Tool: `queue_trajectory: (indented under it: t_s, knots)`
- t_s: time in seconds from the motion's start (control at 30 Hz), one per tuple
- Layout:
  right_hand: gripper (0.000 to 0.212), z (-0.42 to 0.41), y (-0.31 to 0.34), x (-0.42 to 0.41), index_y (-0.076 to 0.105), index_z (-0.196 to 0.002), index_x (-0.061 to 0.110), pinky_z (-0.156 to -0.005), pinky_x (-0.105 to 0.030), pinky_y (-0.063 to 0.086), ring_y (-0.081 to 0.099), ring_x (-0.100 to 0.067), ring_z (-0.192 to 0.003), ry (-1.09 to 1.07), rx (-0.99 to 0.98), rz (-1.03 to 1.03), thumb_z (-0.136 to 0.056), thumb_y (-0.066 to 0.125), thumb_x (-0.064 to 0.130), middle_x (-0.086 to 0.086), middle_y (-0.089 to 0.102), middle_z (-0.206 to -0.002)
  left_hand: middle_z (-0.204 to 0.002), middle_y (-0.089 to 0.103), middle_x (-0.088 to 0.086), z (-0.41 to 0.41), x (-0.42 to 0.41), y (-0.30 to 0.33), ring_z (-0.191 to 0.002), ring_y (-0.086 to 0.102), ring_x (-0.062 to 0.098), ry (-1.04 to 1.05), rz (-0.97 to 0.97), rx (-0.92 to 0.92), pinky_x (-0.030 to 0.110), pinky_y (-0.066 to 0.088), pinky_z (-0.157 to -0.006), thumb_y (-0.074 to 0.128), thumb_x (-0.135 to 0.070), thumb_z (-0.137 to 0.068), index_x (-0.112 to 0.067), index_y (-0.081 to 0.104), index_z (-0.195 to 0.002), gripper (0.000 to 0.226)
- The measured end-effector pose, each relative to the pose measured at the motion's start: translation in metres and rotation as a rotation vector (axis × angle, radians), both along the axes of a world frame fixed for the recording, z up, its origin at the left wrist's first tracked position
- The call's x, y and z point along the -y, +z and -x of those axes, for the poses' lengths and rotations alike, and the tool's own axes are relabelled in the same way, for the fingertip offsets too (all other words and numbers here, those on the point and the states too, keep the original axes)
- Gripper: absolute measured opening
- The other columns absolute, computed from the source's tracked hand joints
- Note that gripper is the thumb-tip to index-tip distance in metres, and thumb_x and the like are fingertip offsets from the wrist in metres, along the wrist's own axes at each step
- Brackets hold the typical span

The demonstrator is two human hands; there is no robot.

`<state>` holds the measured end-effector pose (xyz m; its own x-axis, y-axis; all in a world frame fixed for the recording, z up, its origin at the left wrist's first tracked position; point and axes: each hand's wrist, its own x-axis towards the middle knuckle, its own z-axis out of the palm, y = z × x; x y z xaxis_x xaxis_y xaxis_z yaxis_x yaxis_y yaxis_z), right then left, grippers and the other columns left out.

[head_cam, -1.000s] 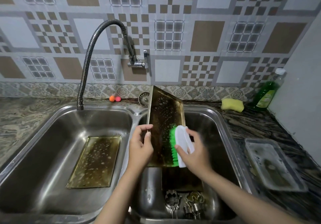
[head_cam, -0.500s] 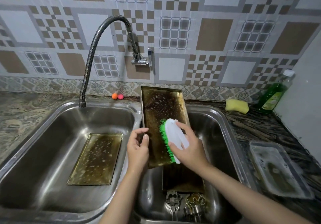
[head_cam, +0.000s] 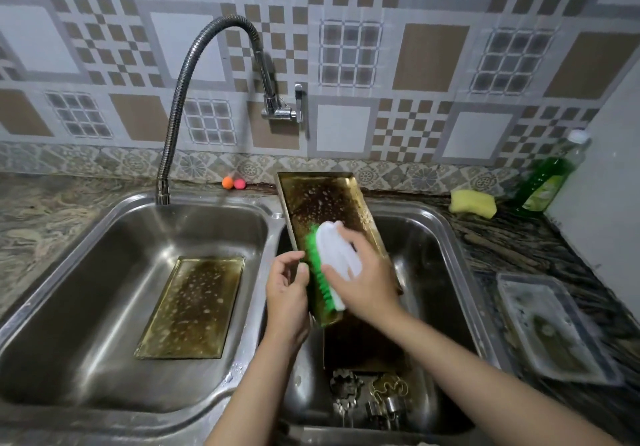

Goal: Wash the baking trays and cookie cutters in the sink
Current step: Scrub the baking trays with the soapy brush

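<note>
The head camera looks down on a double stainless steel sink (head_cam: 104, 224) set into a marbled stone surface (head_cam: 512, 245).

In the left basin a gold baking tray (head_cam: 190, 307) lies flat on the bottom, its face dotted with suds and brown grime. A flexible metal faucet (head_cam: 180, 99) arcs from the wall, its outlet above this basin.

Over the right basin a second gold baking tray (head_cam: 325, 200) is propped up at a tilt, its top edge toward the wall and its soiled, sudsy face toward the camera. The left hand (head_cam: 285, 293) grips the tray's lower left edge, fingers closed on it. The right hand (head_cam: 363, 279) is wrapped around a white scrub brush (head_cam: 334, 255) with green bristles, which are pressed against the tray's face. Below the tilted tray a darker tray (head_cam: 360, 345) lies on the basin floor, and nearer the front edge sit several metal cookie cutters (head_cam: 370, 397), crowded together.

On the surface to the right a clear plastic container (head_cam: 554, 328) holds cloudy, greenish residue. Farther back lie a yellow sponge (head_cam: 472, 203) and a bottle of green dish soap (head_cam: 550, 175), leaning near the side wall. Two small balls (head_cam: 233, 183), orange and pink, rest against the backsplash behind the sink.
</note>
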<state>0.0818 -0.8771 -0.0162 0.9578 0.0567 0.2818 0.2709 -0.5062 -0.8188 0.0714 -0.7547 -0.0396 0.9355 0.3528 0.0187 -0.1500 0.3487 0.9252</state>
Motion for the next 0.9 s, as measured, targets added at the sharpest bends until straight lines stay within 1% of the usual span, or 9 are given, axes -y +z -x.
queue_trajectory:
  t_s: [0.1, 0.27, 0.4, 0.5, 0.57, 0.63, 0.77, 0.83, 0.9]
  knots:
    - [0.062, -0.018, 0.009, 0.005, 0.050, -0.135, 0.023, -0.102, -0.030, 0.044, 0.051, -0.009, -0.123, -0.105, 0.008, -0.057, -0.078, 0.073, 0.029, 0.008, 0.056, -0.135, -0.095, 0.058, 0.002, 0.007, 0.008, -0.003, -0.086, 0.053, 0.009, -0.040, 0.000, -0.029, 0.023, 0.045, -0.080, 0.048, 0.006, -0.092, -0.016, 0.059, -0.095, 0.025]
    - [0.065, 0.018, 0.003, -0.003, 0.047, -0.136, 0.031, -0.092, -0.017, 0.046, 0.057, -0.006, -0.111, 0.095, 0.008, -0.013, -0.075, 0.071, 0.037, 0.010, 0.061, -0.126, -0.093, 0.058, 0.003, -0.005, -0.005, 0.010, -0.084, 0.054, 0.009, 0.057, 0.058, -0.002, 0.020, 0.044, -0.077, 0.044, 0.010, -0.092, -0.016, 0.057, -0.091, 0.029]
    - [0.068, -0.017, 0.004, 0.027, 0.041, -0.140, 0.034, -0.086, -0.036, 0.055, 0.060, -0.016, -0.108, -0.091, -0.025, 0.052, -0.080, 0.072, 0.033, 0.003, 0.061, -0.127, -0.093, 0.059, 0.002, -0.002, -0.006, 0.008, -0.083, 0.054, 0.008, 0.070, 0.080, -0.003, 0.020, 0.044, -0.079, 0.044, 0.009, -0.092, -0.017, 0.056, -0.092, 0.029]
    - [0.066, 0.004, 0.002, 0.001, 0.044, -0.138, 0.032, -0.090, -0.031, 0.052, 0.057, -0.008, -0.108, -0.039, -0.048, -0.037, -0.078, 0.072, 0.032, 0.011, 0.059, -0.125, -0.093, 0.058, 0.003, -0.006, -0.002, 0.005, -0.082, 0.054, 0.009, 0.069, 0.070, -0.019, 0.021, 0.045, -0.076, 0.044, 0.009, -0.092, -0.018, 0.057, -0.092, 0.029]
    - [0.066, 0.021, -0.001, -0.013, 0.046, -0.135, 0.035, -0.092, -0.027, 0.051, 0.058, -0.008, -0.110, 0.063, -0.042, -0.043, -0.074, 0.069, 0.040, 0.011, 0.061, -0.125, -0.093, 0.058, 0.005, -0.008, 0.000, 0.002, -0.083, 0.054, 0.011, 0.079, 0.072, -0.028, 0.020, 0.045, -0.074, 0.043, 0.009, -0.092, -0.017, 0.057, -0.090, 0.029]
    - [0.066, 0.010, -0.002, -0.004, 0.047, -0.135, 0.035, -0.091, -0.025, 0.051, 0.058, -0.008, -0.110, 0.064, -0.030, -0.015, -0.074, 0.070, 0.042, 0.009, 0.061, -0.125, -0.093, 0.057, 0.005, -0.005, -0.003, 0.002, -0.084, 0.053, 0.012, 0.061, 0.094, -0.039, 0.020, 0.046, -0.075, 0.044, 0.010, -0.092, -0.016, 0.056, -0.091, 0.029]
    - [0.065, -0.035, 0.011, 0.021, 0.046, -0.138, 0.026, -0.090, -0.027, 0.049, 0.057, -0.020, -0.116, -0.146, -0.040, 0.035, -0.079, 0.074, 0.030, -0.002, 0.060, -0.129, -0.092, 0.058, 0.002, 0.003, -0.004, 0.002, -0.083, 0.055, 0.006, -0.005, 0.028, -0.002, 0.013, 0.045, -0.076, 0.047, 0.011, -0.090, -0.015, 0.057, -0.092, 0.028]
    - [0.065, -0.029, 0.017, 0.007, 0.047, -0.137, 0.026, -0.093, -0.028, 0.047, 0.056, -0.019, -0.116, -0.094, -0.023, 0.010, -0.078, 0.074, 0.030, -0.002, 0.060, -0.129, -0.092, 0.059, 0.001, 0.001, 0.000, 0.003, -0.082, 0.056, 0.003, -0.020, 0.018, -0.007, 0.014, 0.045, -0.075, 0.047, 0.011, -0.090, -0.014, 0.058, -0.093, 0.027]
    - [0.064, -0.010, 0.017, -0.013, 0.048, -0.135, 0.032, -0.094, -0.033, 0.049, 0.059, -0.018, -0.112, 0.050, -0.025, 0.006, -0.076, 0.073, 0.033, 0.000, 0.062, -0.125, -0.088, 0.060, 0.002, -0.002, 0.001, 0.004, -0.075, 0.059, 0.002, -0.018, 0.107, -0.042, 0.013, 0.048, -0.068, 0.046, 0.011, -0.090, -0.012, 0.057, -0.092, 0.026]
